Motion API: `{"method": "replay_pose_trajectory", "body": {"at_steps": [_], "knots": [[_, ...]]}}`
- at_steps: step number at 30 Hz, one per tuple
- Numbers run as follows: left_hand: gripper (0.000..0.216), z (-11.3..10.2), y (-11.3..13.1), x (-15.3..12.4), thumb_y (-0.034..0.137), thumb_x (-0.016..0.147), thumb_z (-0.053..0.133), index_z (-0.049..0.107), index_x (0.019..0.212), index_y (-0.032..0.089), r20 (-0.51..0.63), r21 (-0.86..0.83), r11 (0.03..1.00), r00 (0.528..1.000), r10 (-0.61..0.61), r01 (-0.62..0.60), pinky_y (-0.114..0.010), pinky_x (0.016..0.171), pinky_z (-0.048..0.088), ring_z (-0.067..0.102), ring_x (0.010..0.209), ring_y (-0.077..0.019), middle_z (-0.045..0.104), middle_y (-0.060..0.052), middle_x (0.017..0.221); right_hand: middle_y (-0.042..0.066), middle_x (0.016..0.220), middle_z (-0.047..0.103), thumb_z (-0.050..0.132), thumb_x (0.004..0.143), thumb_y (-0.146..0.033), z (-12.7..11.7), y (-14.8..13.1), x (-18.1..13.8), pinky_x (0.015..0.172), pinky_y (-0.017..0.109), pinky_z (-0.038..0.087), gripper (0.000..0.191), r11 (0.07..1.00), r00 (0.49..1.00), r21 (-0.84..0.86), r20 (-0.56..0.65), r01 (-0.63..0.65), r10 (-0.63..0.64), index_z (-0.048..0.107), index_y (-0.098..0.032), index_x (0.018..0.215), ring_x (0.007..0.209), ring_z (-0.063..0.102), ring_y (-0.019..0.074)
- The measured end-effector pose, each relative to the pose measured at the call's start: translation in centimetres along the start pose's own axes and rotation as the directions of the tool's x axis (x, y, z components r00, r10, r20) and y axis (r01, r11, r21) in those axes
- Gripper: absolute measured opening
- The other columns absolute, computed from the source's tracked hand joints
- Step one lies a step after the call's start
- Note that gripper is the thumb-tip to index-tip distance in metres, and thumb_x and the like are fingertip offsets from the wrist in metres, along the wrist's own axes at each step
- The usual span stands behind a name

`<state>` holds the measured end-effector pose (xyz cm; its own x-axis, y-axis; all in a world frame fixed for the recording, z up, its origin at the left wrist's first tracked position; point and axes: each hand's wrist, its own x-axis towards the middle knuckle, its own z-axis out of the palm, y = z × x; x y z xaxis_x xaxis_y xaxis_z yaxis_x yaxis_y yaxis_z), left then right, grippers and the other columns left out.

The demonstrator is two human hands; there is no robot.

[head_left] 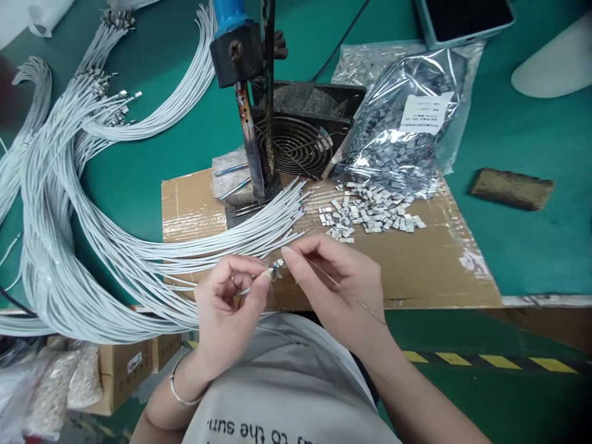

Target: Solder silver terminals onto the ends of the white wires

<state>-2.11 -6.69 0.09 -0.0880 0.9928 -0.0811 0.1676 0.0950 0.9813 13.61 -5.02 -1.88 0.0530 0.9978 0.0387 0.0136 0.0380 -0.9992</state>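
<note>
My left hand [235, 302] is closed, its thumb and index finger pinching the end of a white cable. At that end a small white connector piece [278, 264] shows just past the fingertips. My right hand [340, 283] is closed too, thumb against index finger close to the piece. A thin silvery strand of solder wire [358, 301] runs through the right hand and across the palm. Beyond both hands lies a fan of white cables [259, 225] with stripped, coloured tips. A soldering iron [250, 142], clamped with its tip down, stands over these cables.
Loose small connector pieces [370, 209] lie on the cardboard [416, 271], beside a plastic bag [398, 123] full of more. Behind the iron sits a black fan [296, 145]. Thick cable bundles [50, 203] cover the left side. A brown block [512, 189] and phone [467, 21] lie right.
</note>
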Motion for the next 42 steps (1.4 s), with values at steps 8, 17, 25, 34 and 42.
{"method": "replay_pose_trajectory", "body": {"at_steps": [8, 17, 25, 34, 42], "knots": [[0.012, -0.1, 0.5, -0.6, 0.010, 0.091, 0.078, 0.076, 0.085, 0.020, -0.010, 0.039, 0.999, 1.000, 0.021, -0.020, -0.019, 0.046, 0.040, 0.050, 0.053, -0.0072, 0.077, 0.000, 0.077, -0.005, 0.061, 0.050, 0.067, 0.098, -0.031, 0.1, -0.4, -0.1, 0.052, 0.025, 0.035, 0.029, 0.968, 0.977, 0.143, 0.080, -0.206, 0.196, 0.061, -0.021, 0.071, 0.056, 0.042, 0.0112], [0.011, -0.1, 0.3, -0.9, 0.010, 0.091, 0.079, 0.076, 0.085, 0.019, -0.001, 0.018, 1.000, 1.000, 0.008, -0.008, -0.018, 0.050, 0.046, 0.057, 0.056, -0.0079, 0.080, -0.003, 0.084, -0.004, 0.063, 0.052, 0.067, 0.100, -0.030, 0.2, 0.1, -0.4, 0.056, 0.026, 0.039, 0.027, 0.974, 0.987, 0.170, 0.073, -0.151, 0.141, 0.062, -0.022, 0.075, 0.058, 0.045, 0.0120], [0.011, -0.1, 0.3, -1.0, 0.013, 0.091, 0.080, 0.075, 0.082, 0.019, -0.012, 0.045, 0.999, 1.000, -0.013, 0.014, -0.014, 0.047, 0.043, 0.052, 0.051, -0.0070, 0.067, 0.003, 0.062, -0.004, 0.070, 0.060, 0.067, 0.103, -0.026, 0.3, 0.2, -0.7, 0.061, 0.027, 0.045, 0.026, 0.986, 0.997, 0.150, 0.043, -0.068, 0.063, 0.063, -0.022, 0.078, 0.064, 0.054, 0.0122], [0.013, 0.1, 0.5, -0.9, 0.012, 0.088, 0.079, 0.074, 0.079, 0.019, -0.032, 0.049, 0.998, 0.999, -0.025, 0.026, -0.016, 0.045, 0.040, 0.050, 0.048, -0.0075, 0.064, 0.004, 0.057, -0.003, 0.070, 0.061, 0.068, 0.104, -0.026, 0.3, 0.5, -0.9, 0.060, 0.028, 0.045, 0.027, 0.994, 0.999, 0.104, 0.026, -0.045, 0.043, 0.063, -0.022, 0.078, 0.065, 0.056, 0.0133], [0.013, 0.2, 0.4, -1.0, 0.017, 0.089, 0.080, 0.073, 0.077, 0.019, -0.043, 0.041, 0.999, 0.999, -0.029, 0.031, -0.018, 0.041, 0.036, 0.045, 0.044, -0.0079, 0.061, 0.005, 0.054, -0.002, 0.075, 0.066, 0.067, 0.104, -0.018, 0.4, 0.5, -1.3, 0.064, 0.029, 0.048, 0.024, 0.993, 0.993, -0.008, -0.023, 0.118, -0.118, 0.064, -0.023, 0.081, 0.068, 0.059, 0.0132]]}}
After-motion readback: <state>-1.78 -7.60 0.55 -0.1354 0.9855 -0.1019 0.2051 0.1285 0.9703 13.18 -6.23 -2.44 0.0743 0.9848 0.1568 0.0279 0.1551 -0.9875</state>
